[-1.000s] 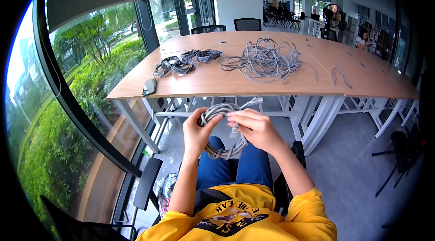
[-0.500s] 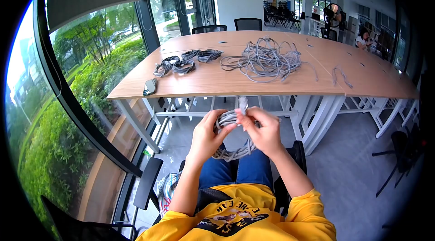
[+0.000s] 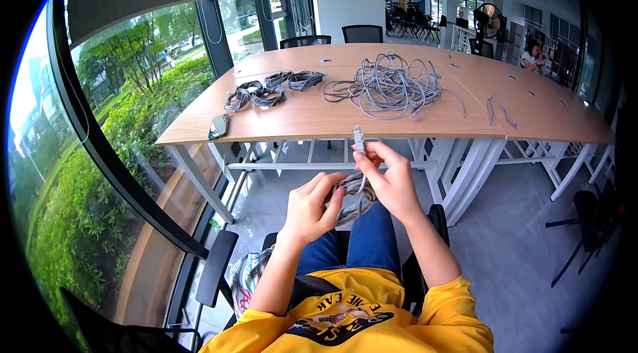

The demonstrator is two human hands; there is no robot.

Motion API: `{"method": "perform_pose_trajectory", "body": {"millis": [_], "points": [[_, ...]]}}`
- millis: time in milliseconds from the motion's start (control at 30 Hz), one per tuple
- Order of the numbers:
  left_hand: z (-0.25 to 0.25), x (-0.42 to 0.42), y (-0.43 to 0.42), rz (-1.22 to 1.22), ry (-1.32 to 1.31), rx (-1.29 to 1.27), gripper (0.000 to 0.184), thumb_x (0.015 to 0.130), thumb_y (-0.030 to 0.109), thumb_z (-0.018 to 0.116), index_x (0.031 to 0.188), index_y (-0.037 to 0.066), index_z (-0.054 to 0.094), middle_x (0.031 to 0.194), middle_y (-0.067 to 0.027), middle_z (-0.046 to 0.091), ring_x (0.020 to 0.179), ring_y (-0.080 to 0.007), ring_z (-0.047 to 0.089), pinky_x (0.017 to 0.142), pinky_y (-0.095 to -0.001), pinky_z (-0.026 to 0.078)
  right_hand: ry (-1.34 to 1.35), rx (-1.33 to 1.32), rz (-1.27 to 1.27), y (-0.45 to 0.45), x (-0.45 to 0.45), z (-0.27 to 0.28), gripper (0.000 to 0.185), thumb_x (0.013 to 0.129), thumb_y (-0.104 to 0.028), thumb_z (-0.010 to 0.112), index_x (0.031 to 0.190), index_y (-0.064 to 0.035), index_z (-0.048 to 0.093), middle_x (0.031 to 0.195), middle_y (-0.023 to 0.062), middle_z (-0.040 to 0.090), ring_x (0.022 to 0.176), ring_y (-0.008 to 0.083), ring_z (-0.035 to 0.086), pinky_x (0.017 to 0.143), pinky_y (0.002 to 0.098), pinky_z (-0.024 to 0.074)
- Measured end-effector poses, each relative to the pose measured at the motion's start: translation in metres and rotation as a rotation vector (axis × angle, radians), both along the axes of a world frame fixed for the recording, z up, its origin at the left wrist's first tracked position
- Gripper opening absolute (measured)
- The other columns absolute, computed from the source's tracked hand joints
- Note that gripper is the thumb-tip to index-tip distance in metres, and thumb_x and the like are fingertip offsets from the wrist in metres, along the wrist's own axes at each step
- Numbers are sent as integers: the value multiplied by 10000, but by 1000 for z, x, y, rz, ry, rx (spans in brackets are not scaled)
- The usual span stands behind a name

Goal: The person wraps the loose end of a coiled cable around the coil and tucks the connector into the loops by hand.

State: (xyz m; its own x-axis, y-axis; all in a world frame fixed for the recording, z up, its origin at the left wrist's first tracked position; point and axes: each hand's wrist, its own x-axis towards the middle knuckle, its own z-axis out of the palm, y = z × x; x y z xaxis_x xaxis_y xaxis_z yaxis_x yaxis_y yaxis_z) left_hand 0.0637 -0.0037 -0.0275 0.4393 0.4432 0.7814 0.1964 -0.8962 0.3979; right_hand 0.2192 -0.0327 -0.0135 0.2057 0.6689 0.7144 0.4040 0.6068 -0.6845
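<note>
A coiled grey network cable is held above my lap, in front of the table's near edge. My left hand wraps round the left side of the coil, with the thumb across the strands. Close to the cable's end, my right hand pinches it between thumb and fingers. The clear plug sticks up out of that pinch, and a short length of cable runs down from it to the coil. My fingers hide part of the coil.
On the wooden table lie several dark coiled cables, a tangled heap of grey cables, a short loose cable and a phone. Chairs stand behind it. A person is at the far right.
My right hand has risen slightly, and the plug now shows upright above it. The coil has turned and looks narrower, while my left hand has shifted a little down and right.
</note>
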Motion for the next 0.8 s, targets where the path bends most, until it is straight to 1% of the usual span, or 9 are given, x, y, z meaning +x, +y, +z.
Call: {"method": "perform_pose_trajectory", "body": {"millis": [133, 333, 400, 433, 500, 533, 600, 633, 800], "points": [[-3, -2, 0, -28, -11, 46, 186, 746, 67, 559, 929, 36, 582, 648, -75, 506, 497, -222, 506, 470, -299, 400, 53, -160, 100, -8, -5, 2, 167, 860, -144, 538, 888, 20, 521, 702, 78, 610, 605, 130, 569, 583, 247, 445], [-5, 0, 0, -122, -100, 45, 185, 714, 45, 569, 896, 21, 585, 665, -88, 523, 504, -236, 512, 470, -290, 403, 62, -293, 286, -3, 5, 6, 188, 867, -157, 526, 895, 27, 498, 641, 64, 593, 575, 54, 531, 484, 234, 386], [-4, 1, -2, -121, -88, -8, 183, 731, 57, 563, 907, 9, 578, 708, -101, 550, 540, -220, 536, 497, -281, 411, 0, -271, 195, -3, 5, 4, 182, 866, -156, 523, 891, 23, 502, 644, 93, 596, 526, 100, 540, 467, 241, 378], [-5, 0, -2, -121, -88, -7, 183, 731, 57, 563, 907, 9, 578, 708, -101, 550, 540, -220, 536, 497, -281, 411, -139, -219, 38, -8, 0, 7, 169, 869, -151, 510, 916, 11, 495, 655, 141, 596, 516, 205, 573, 464, 288, 403], [-6, -1, -1, -209, -48, -350, 190, 787, 72, 529, 965, 5, 537, 753, -104, 580, 605, -172, 561, 555, -266, 421, -163, -112, -29, -7, -7, 3, 167, 870, -151, 503, 938, 1, 488, 663, 158, 593, 530, 252, 576, 469, 321, 415], [-5, 0, -1, -210, -47, -348, 190, 787, 72, 529, 965, 5, 537, 753, -104, 580, 605, -172, 561, 555, -266, 421, -189, -8, -96, -6, -9, 2, 167, 872, -150, 497, 959, -8, 480, 671, 175, 589, 544, 299, 578, 474, 354, 426], [1, -1, -1, -515, -158, -914, 191, 846, 94, 488, 1015, 5, 481, 805, -100, 592, 674, -128, 561, 616, -245, 427, -277, -35, -113, -6, -9, 3, 175, 862, -134, 509, 984, -16, 468, 666, 164, 592, 564, 312, 583, 490, 394, 437], [9, -4, 1, -552, -97, -1018, 181, 872, 96, 466, 1023, -1, 448, 835, -87, 573, 694, -122, 555, 645, -240, 436, -342, 71, -155, -4, -9, 0, 173, 850, -118, 523, 978, -14, 470, 659, 159, 590, 562, 308, 582, 486, 390, 438], [4, -1, 3, -527, -103, -955, 199, 860, 96, 490, 1023, -14, 459, 846, -53, 538, 672, -101, 528, 638, -230, 440, -547, 351, -226, -3, -10, 0, 203, 806, -68, 567, 974, -9, 469, 617, 118, 574, 571, 281, 576, 495, 350, 446]]}}
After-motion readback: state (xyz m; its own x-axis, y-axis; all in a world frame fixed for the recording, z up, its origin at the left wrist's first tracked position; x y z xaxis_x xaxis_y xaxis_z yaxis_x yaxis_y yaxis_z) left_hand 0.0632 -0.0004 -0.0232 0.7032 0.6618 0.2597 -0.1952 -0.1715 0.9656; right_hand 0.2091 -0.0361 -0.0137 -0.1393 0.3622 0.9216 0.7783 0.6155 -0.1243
